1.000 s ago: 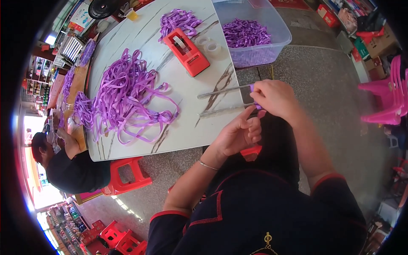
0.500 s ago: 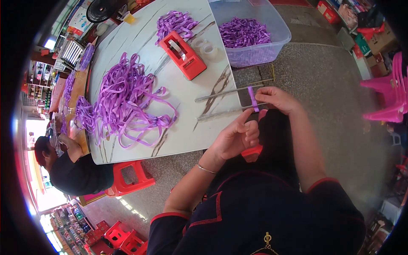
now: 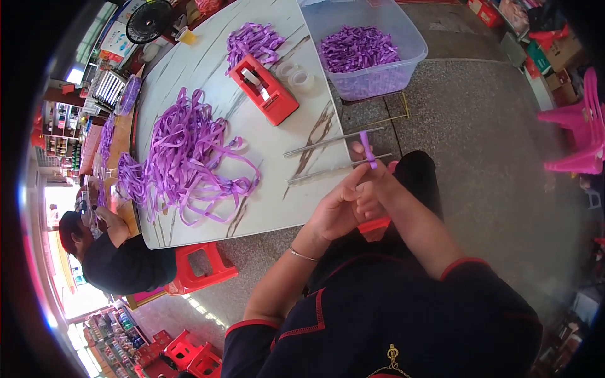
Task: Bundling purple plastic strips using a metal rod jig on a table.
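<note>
Two thin metal rods [image 3: 318, 143] stick out past the table's right edge, side by side. A short purple ribbon [image 3: 365, 146] spans them near their free ends. At the near rod my left hand [image 3: 337, 211] has its index fingertip pressed to the ribbon's lower end, the other fingers curled in. Crossing over to the left, my right hand [image 3: 380, 183] reaches past the near rod, with fingertips showing between the rods beside the ribbon. Its fingers are bent at the ribbon; part of them is hidden behind the ribbon and the left hand.
On the marble-patterned table [image 3: 208, 236] lie a big tangle of purple ribbon [image 3: 183, 151], a smaller ribbon pile [image 3: 255, 43], a red tape dispenser [image 3: 277, 110] and clear tape rolls [image 3: 301, 80]. A clear bin [image 3: 378, 79] of purple pieces stands beyond. A co-worker [image 3: 120, 258] sits left.
My right hand has moved left and down from the ribbon's right side, its fingertips now between the rods. My left index finger stays at the near rod. The view has shifted slightly.
</note>
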Demonstrator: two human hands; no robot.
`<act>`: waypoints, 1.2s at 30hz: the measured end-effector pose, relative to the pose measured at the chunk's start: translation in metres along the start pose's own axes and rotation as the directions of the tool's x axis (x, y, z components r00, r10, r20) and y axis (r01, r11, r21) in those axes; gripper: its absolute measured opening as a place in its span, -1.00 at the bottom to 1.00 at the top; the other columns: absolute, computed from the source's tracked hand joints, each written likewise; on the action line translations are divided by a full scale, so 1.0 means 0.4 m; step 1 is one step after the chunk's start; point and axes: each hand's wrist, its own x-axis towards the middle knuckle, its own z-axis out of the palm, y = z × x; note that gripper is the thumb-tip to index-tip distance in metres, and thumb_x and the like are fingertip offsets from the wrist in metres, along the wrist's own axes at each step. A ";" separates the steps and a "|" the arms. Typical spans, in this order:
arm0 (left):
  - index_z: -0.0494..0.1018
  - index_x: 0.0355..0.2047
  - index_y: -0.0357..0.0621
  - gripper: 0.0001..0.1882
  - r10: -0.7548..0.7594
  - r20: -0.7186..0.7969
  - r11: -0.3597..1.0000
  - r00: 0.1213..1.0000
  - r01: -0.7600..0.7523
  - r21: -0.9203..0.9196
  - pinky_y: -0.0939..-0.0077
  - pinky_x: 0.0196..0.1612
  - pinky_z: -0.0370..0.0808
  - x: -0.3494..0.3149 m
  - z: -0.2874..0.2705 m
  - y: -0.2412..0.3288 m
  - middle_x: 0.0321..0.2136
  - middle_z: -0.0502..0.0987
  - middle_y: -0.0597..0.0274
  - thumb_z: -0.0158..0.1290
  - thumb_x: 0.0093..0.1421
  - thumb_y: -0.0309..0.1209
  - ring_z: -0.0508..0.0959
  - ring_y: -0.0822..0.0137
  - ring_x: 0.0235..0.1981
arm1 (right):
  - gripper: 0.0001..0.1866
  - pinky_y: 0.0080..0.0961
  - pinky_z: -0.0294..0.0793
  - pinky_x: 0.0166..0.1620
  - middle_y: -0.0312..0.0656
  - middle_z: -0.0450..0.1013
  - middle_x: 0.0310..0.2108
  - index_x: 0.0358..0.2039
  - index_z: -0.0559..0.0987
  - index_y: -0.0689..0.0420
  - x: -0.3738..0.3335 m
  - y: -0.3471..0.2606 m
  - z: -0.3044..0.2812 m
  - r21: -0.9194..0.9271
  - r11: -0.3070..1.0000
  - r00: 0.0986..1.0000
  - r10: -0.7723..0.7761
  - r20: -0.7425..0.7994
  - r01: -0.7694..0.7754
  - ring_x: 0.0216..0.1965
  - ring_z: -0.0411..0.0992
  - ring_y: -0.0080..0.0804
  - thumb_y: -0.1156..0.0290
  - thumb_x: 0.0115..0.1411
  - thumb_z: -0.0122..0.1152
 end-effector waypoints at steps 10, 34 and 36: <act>0.01 0.19 -0.06 -0.34 0.015 0.004 0.999 1.000 -0.016 0.044 0.58 -0.38 0.22 0.002 0.007 -0.007 -0.59 0.14 0.35 -0.12 0.03 -0.48 0.17 0.45 -0.54 | -0.77 -0.60 0.38 -0.24 -0.30 0.44 -0.28 -0.26 0.48 0.07 -0.032 -0.113 0.100 -0.471 0.837 0.854 -0.010 -0.520 -0.277 -0.26 0.39 -0.58 0.20 0.18 0.04; 0.02 0.19 -0.18 -0.45 0.015 0.012 0.873 1.000 -0.019 0.487 0.61 -0.37 0.26 -0.004 0.015 -0.013 -0.48 0.26 0.34 -0.16 0.20 -0.38 0.27 0.49 -0.47 | -0.70 -0.73 0.26 -0.40 -0.35 0.44 -0.51 -0.13 0.48 0.20 -0.142 -0.246 0.461 -0.819 0.223 0.724 -0.385 -0.573 -0.529 -0.46 0.33 -0.69 0.32 0.17 0.03; 0.02 0.20 -0.17 -0.45 0.154 0.027 0.707 0.988 -0.129 0.696 0.64 -0.37 0.29 -0.019 0.079 0.000 -0.44 0.28 0.33 -0.14 0.20 -0.43 0.29 0.51 -0.46 | -0.59 -0.69 0.28 -0.41 -0.26 0.48 -0.48 -0.01 0.38 0.25 -0.144 -0.212 0.526 -0.872 0.107 0.827 -0.280 -0.487 -0.477 -0.51 0.30 -0.67 0.36 0.14 0.05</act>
